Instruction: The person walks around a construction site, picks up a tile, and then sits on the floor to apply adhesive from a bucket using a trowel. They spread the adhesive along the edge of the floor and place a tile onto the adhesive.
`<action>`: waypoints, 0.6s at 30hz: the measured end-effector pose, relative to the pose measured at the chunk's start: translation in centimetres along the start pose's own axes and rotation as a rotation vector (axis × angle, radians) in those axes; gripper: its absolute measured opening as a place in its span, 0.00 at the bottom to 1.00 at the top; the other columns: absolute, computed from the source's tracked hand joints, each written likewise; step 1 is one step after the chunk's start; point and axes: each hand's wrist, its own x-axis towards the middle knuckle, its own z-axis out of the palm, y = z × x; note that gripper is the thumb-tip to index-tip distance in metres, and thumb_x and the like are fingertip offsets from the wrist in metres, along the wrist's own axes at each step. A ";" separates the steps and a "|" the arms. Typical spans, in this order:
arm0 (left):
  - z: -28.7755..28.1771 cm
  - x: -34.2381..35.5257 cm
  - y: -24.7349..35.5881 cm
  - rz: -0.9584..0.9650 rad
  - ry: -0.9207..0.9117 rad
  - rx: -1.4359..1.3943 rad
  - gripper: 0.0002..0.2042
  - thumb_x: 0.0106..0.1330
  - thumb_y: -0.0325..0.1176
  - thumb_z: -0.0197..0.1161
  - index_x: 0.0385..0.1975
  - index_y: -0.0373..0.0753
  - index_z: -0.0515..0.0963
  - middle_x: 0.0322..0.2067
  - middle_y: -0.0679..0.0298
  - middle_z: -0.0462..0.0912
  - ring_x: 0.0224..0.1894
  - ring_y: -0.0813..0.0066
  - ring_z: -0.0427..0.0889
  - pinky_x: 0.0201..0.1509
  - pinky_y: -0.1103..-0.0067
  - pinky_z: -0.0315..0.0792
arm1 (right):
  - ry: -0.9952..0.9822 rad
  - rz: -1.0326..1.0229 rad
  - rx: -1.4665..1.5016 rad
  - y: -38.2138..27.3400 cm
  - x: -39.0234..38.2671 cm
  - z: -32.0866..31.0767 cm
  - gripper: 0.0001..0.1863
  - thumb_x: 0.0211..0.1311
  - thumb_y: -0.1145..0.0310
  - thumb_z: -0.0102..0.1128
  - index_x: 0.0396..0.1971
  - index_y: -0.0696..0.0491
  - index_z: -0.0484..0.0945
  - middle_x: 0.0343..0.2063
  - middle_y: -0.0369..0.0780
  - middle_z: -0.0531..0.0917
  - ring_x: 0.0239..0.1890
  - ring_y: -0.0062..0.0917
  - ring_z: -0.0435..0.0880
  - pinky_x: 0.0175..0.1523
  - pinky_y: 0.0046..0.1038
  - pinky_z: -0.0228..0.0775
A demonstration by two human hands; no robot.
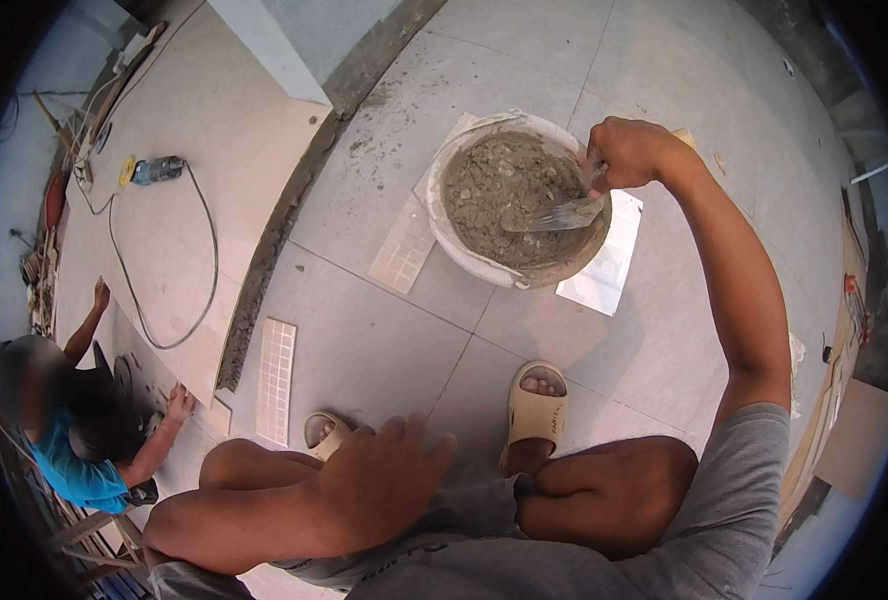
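Grey, gritty mortar (494, 178) is sitting in a round bucket (446, 232), which is standing on the tiled floor (364, 345) beyond the right sandal (538, 425); the right hand (629, 153) is grasping a trowel (561, 216) by its handle, and the flat blade is lying over the mortar, inside the rim; the left hand (384, 482) is hovering over the lap, fingers loosely spread, holding nothing visible; the mortar is looking heavy and soft, probably dragging on metal; the trowel is seeming light and stiff, its handle offering the best hold, perhaps slippery when smeared.
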 end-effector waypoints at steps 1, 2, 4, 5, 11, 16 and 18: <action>-0.1 -0.1 0.1 -0.010 -0.016 -0.002 0.22 0.60 0.35 0.59 0.54 0.34 0.74 0.43 0.50 0.77 0.43 0.61 0.81 0.37 0.73 0.78 | 0.024 0.015 0.012 0.1 -0.1 -0.3 0.18 0.42 0.60 0.74 0.24 0.62 0.83 0.15 0.45 0.78 0.22 0.38 0.80 0.31 0.36 0.70; -0.1 -0.3 0.2 -0.020 -0.031 -0.004 0.22 0.60 0.35 0.59 0.54 0.34 0.73 0.43 0.50 0.77 0.43 0.61 0.81 0.36 0.73 0.78 | 0.026 0.021 0.056 0.1 -0.2 -0.7 0.18 0.42 0.60 0.74 0.23 0.61 0.83 0.15 0.46 0.79 0.23 0.38 0.80 0.31 0.37 0.70; 0.0 -0.1 0.1 -0.018 -0.033 -0.007 0.22 0.60 0.35 0.60 0.54 0.34 0.73 0.43 0.49 0.77 0.43 0.61 0.81 0.36 0.73 0.78 | 0.025 0.046 0.143 0.4 -0.5 -1.2 0.17 0.41 0.61 0.74 0.23 0.61 0.83 0.16 0.47 0.80 0.23 0.39 0.80 0.31 0.39 0.69; 0.2 -0.2 0.0 -0.013 -0.020 -0.007 0.22 0.60 0.34 0.60 0.55 0.34 0.73 0.43 0.49 0.77 0.43 0.61 0.81 0.36 0.73 0.78 | -0.017 0.072 0.154 0.5 -0.4 -1.3 0.17 0.41 0.61 0.74 0.23 0.61 0.83 0.17 0.47 0.80 0.24 0.40 0.80 0.32 0.39 0.69; 0.3 -0.1 -0.2 -0.007 -0.028 0.017 0.22 0.60 0.34 0.59 0.54 0.34 0.73 0.43 0.50 0.77 0.42 0.62 0.81 0.36 0.74 0.78 | 0.056 -0.047 0.046 -0.4 0.8 1.1 0.16 0.43 0.61 0.73 0.22 0.61 0.82 0.17 0.48 0.80 0.23 0.42 0.79 0.32 0.40 0.69; 0.3 0.1 -0.1 -0.003 -0.014 0.004 0.20 0.60 0.34 0.59 0.53 0.34 0.74 0.43 0.50 0.77 0.41 0.63 0.80 0.35 0.73 0.78 | 0.062 0.116 0.100 1.7 1.0 -0.2 0.18 0.46 0.61 0.72 0.17 0.61 0.78 0.12 0.45 0.76 0.18 0.35 0.77 0.29 0.36 0.70; 0.4 -0.1 -0.2 -0.012 -0.033 0.001 0.20 0.60 0.34 0.58 0.52 0.35 0.74 0.43 0.50 0.78 0.40 0.63 0.80 0.34 0.73 0.77 | -0.050 0.198 0.266 0.4 -0.2 -1.2 0.20 0.47 0.61 0.72 0.13 0.60 0.74 0.09 0.42 0.71 0.14 0.29 0.70 0.25 0.36 0.65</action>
